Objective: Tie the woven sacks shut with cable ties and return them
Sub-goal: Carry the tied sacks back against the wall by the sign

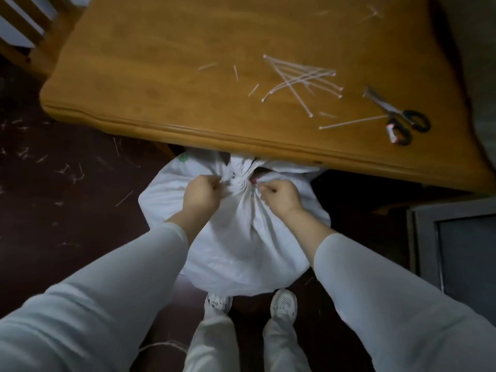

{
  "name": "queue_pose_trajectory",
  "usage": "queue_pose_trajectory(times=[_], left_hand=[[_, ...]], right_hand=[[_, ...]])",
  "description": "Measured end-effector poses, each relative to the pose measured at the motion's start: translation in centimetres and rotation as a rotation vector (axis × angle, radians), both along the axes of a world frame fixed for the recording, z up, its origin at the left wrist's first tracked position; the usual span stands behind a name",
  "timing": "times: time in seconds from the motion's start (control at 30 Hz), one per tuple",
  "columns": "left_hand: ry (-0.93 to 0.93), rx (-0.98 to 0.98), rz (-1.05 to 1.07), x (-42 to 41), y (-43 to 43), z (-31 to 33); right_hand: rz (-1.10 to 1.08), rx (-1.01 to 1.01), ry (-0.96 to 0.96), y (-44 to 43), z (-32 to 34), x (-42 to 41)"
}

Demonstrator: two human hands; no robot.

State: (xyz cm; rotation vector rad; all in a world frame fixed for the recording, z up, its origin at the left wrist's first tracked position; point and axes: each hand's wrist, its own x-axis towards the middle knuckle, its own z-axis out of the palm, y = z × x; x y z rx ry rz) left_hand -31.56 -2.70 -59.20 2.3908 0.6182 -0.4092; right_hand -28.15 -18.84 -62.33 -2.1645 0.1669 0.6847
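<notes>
Two hands: left hand and right hand, each fisted on the gathered neck.
Woven sack: white, on the floor, partly under the surface.
Cable ties: loose on surface.
Scissors: beside ties.

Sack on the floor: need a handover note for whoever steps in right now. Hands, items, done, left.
Left hand: closed on the gathered neck of the white sack, left side.
Right hand: closed on the neck, right side.
Sack stands on the floor at the table edge, in front of the person's feet.
Spare cable ties lie loose on the table; scissors to their right.
Done: neck bunched tight. Whether a tie is already on it cannot be seen.
Left: cinch the tie, probably trim the tail, return the sack.
</notes>
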Motion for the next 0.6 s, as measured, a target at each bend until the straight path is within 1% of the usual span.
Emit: queue_pose_trajectory(times=[0.07,0.1,0.17,0.23,0.33,0.4,0.53,0.6], left_hand=[[-0.052,-0.056,-0.015,0.7,0.5,-1.1],[-0.066,-0.117,-0.008,1.1,0.5,-1.3],[-0.065,-0.227,0.027,1.8,0.4,-2.1],[-0.065,-0.290,0.065,2.5,0.5,-2.8],[-0.062,-0.386,0.150,3.2,0.9,-3.2],[-0.039,-0.399,0.125,3.4,1.2,-3.4],[-0.001,-0.435,0.109,3.6,1.4,-3.4],[-0.010,-0.415,0.086,3.7,1.4,-3.4]], right_hand=[[-0.057,0.007,-0.022,1.0,-0.7,0.4],[-0.084,0.007,-0.042,1.4,-1.0,0.5],[-0.129,-0.022,-0.110,2.0,-1.0,0.4],[-0.186,0.007,-0.186,2.6,-0.8,0.1],[-0.172,0.049,-0.234,3.6,-0.6,-0.4],[-0.101,-0.022,-0.258,4.1,-0.3,-0.5],[0.059,-0.225,-0.292,5.1,0.0,-0.5],[0.042,-0.289,-0.281,5.7,0.1,-0.5]])
